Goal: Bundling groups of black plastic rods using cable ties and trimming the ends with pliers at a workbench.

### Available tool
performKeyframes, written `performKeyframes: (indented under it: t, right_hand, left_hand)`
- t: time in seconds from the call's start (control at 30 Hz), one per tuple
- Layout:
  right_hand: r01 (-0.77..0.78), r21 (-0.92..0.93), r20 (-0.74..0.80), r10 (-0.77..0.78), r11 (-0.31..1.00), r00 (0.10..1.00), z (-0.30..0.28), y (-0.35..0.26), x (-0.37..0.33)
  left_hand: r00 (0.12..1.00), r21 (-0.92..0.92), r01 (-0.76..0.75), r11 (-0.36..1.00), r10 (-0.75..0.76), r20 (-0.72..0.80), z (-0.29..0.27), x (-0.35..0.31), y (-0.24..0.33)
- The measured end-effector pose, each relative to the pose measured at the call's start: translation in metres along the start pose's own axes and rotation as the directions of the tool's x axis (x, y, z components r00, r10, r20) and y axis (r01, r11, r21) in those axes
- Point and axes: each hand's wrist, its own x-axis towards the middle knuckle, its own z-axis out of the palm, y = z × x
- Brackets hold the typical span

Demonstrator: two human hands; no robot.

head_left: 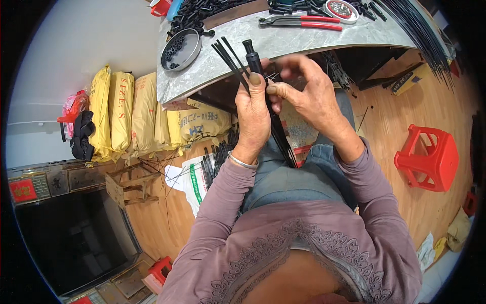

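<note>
**Fingers gripping a bundle of black rods over the lap**

The fingers (254, 81) of the left hand (253, 114) are closing around a bundle of black rods (276, 126), holding it upright above the lap, just in front of the table (212, 66) edge. A black capped tube (251, 54) is sticking up from the top of the bundle, with a few thin rod ends fanning out to its left. A silver bangle (242, 162) is sitting on the left wrist. The right hand (309, 93) is pinching at the upper part of the bundle, thumb and forefinger pressing together on a thin wire-like piece right beside the left thumb.

At far left, yellow sacks (124, 114) are leaning in a row on the floor. On the table, a round metal dish (180, 49) is holding small black parts. Further right, red-handled pliers (304, 22) are lying on the tabletop. At far right, a red plastic stool (428, 157) is standing on the wooden floor.
</note>
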Motion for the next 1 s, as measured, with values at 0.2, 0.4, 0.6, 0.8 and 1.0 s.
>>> performKeyframes:
  t: [0.2, 0.4, 0.6, 0.8, 1.0]
  right_hand:
    - [0.069, 0.058, 0.055, -0.072, 0.996, 0.996, -0.002, 0.005, 0.000]
    - [-0.236, 0.419, 0.229, 0.150, 0.877, 0.962, -0.003, -0.006, 0.000]
    - [-0.391, 0.490, 0.481, 0.133, 0.779, 0.867, -0.027, 0.000, 0.016]
    - [0.226, -0.577, -0.132, -0.363, 0.785, 0.922, -0.055, 0.077, 0.099]
    - [0.352, -0.850, 0.204, -0.370, 0.392, 0.906, -0.050, 0.101, 0.122]
  left_hand:
    - [0.999, -0.037, 0.028, 0.999, -0.029, -0.023, 0.005, -0.001, -0.002]
    - [1.000, 0.001, 0.007, 1.000, -0.007, -0.006, 0.005, -0.001, -0.006]
    - [0.998, -0.095, 0.048, 0.994, -0.044, 0.039, 0.006, -0.004, -0.001]
    - [0.993, -0.144, 0.094, 0.985, -0.082, 0.086, -0.004, -0.007, 0.004]
    - [0.995, -0.121, 0.103, 0.987, -0.103, 0.005, -0.011, -0.009, 0.005]
